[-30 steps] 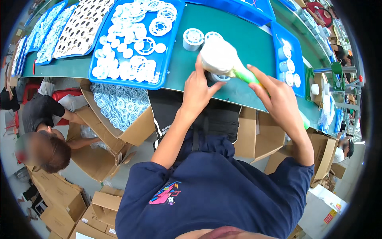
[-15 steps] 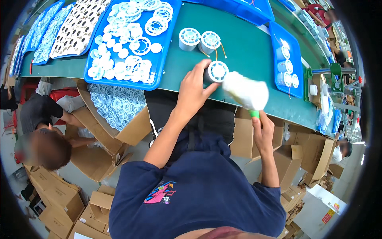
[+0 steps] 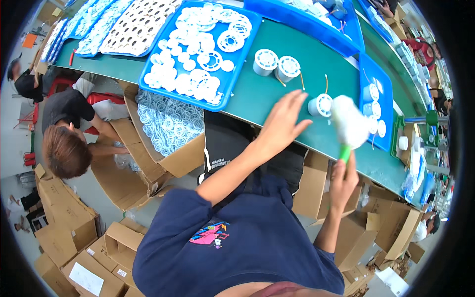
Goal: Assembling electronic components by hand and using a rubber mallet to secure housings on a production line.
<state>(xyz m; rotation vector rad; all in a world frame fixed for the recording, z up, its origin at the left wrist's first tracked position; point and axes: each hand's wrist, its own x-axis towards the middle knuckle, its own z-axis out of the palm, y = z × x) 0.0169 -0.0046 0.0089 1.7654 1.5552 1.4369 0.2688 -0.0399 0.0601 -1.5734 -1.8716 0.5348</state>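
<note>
Left hand (image 3: pixel 283 124) has come off the slot-topped white cylinder (image 3: pixel 321 106) — fingers spread, empty. Cylinder's on the green bench (image 3: pixel 316 52), between it and the white-headed mallet (image 3: pixel 349 123) the right hand (image 3: pixel 343 183) grips. I'd guess tapping — next blow calls for re-steadying.

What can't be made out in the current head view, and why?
All head view:
White tool head: blurred, surface detail lost.
Green handle: partly covered by the right hand.
Upper blue bin: cut off by the top edge.
White cylinder nearest the tool: inside hidden by its slotted end.
</note>
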